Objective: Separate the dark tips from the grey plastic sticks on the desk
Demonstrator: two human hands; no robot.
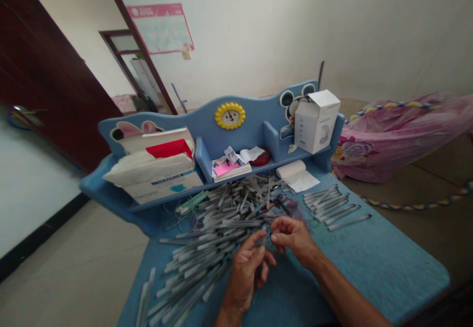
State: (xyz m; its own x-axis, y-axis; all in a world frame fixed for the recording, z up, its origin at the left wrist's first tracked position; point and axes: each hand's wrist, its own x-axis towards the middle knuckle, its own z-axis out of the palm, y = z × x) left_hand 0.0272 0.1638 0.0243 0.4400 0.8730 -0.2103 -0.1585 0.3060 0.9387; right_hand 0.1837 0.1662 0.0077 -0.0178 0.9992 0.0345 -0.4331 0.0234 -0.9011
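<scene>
A thin clear tube (263,241) is pinched in my left hand (246,273), between thumb and forefinger, its lower part mostly hidden by the palm. Close to its upper end, my right hand (291,238) has thumb and fingers pressed together; what they hold, if anything, is too small to make out. A large heap of grey-white tubes (199,255) spreads over the blue desk (384,263) to the left of and beyond my hands. A smaller group of similar tubes (332,206) lies side by side at the right.
The desk's raised shelf (236,173) holds papers (151,169), a red case (261,158) and a white box (318,122). A roll of white paper (297,175) lies below it. Pink cloth (391,142) hangs at the right, beside a twisted rope.
</scene>
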